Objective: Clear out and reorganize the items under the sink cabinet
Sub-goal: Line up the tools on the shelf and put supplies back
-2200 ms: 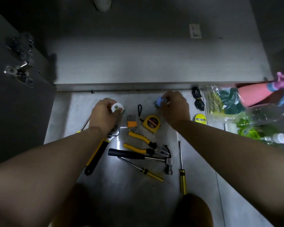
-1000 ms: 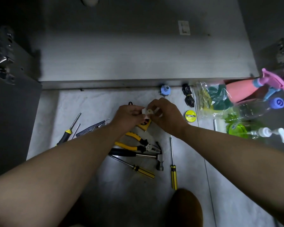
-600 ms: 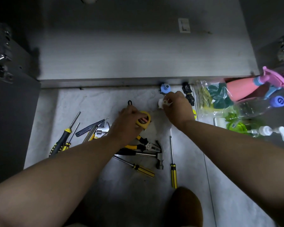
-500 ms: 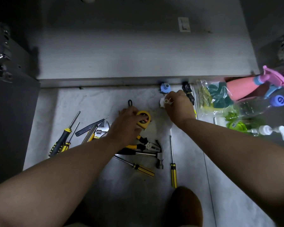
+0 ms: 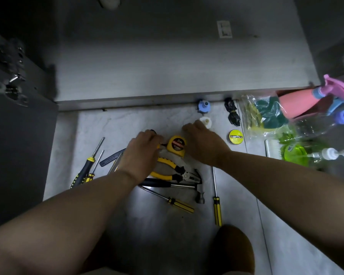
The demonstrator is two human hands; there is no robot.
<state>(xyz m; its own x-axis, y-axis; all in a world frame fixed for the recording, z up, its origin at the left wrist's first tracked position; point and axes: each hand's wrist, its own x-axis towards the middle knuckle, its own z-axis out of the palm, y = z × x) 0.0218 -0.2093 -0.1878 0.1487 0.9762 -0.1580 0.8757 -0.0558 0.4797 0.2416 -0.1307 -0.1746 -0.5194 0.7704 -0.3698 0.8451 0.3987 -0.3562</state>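
Note:
A yellow 2 m tape measure (image 5: 176,145) lies on the floor between my hands. My left hand (image 5: 141,153) is at its left edge, fingers curled against the case. My right hand (image 5: 203,144) hovers just right of the tape with loosely bent fingers and holds nothing. A small white fitting (image 5: 206,121) sits on the floor at that hand's far knuckles. A blue fitting (image 5: 204,106) lies beyond it, against the cabinet's front edge (image 5: 147,100). The cabinet floor (image 5: 167,62) is bare.
Yellow pliers (image 5: 171,167), a hammer (image 5: 173,185) and several screwdrivers (image 5: 216,203) lie near me. A wrench and more screwdrivers (image 5: 85,169) are at the left. A black bundle (image 5: 232,114), a yellow tin (image 5: 235,136), a bag of sponges (image 5: 266,116) and spray bottles (image 5: 298,102) are at the right. Open doors stand on both sides.
My right hand set the white fitting down near the blue one and drew back from it. My left hand lowered the tape measure to the floor.

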